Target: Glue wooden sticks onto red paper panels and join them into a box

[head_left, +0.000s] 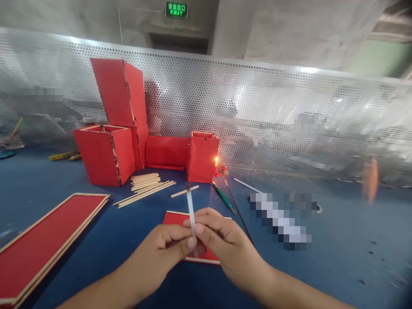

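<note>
My left hand (165,243) and my right hand (230,242) pinch a translucent white glue stick (190,207) between thumbs and fingers. It stands nearly upright, and its upper tip is dark. Below the hands lies a small red panel (174,219) edged with pale wooden strips, partly hidden by my fingers. Beyond it a single short wooden stick (185,191) rests on the blue table. A small flame (216,160) burns beside the right edge of a red open-topped box (202,159).
Larger red boxes (103,154) stand at the back left, beside a pile of wooden sticks (144,183). A long red panel (48,244) lies at left. Right of centre are a green-handled knife (223,198) and a thin dark rod (240,216). Perforated metal sheet (180,94) borders the back.
</note>
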`<move>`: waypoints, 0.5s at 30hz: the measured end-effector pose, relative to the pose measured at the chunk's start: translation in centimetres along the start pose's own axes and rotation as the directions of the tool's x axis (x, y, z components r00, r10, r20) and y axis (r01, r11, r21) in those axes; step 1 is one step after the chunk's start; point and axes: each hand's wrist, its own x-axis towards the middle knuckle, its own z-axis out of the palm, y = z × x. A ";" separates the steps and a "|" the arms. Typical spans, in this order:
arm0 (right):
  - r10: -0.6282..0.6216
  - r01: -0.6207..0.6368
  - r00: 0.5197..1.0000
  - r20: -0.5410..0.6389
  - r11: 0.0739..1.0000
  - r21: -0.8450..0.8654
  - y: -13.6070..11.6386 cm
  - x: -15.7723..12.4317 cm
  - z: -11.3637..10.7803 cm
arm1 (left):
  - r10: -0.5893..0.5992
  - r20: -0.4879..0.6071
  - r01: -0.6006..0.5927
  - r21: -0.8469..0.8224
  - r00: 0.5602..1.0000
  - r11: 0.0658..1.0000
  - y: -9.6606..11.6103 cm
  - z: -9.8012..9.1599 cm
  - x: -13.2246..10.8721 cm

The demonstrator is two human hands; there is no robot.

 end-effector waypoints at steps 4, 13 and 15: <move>0.075 -0.072 0.997 -0.014 0.989 0.131 -0.7 1.1 0.5 | -0.046 -0.072 0.047 0.014 0.996 0.999 0.1 0.0 0.1; 0.316 -0.142 0.886 -0.339 0.881 0.451 -0.5 3.6 -3.8 | -0.058 -0.287 0.115 0.184 0.956 0.976 -0.5 -1.3 0.7; 0.237 -0.085 0.895 -0.379 0.922 0.378 0.0 3.1 -4.6 | -0.043 -0.292 0.107 0.206 0.955 0.973 -0.5 -1.7 0.8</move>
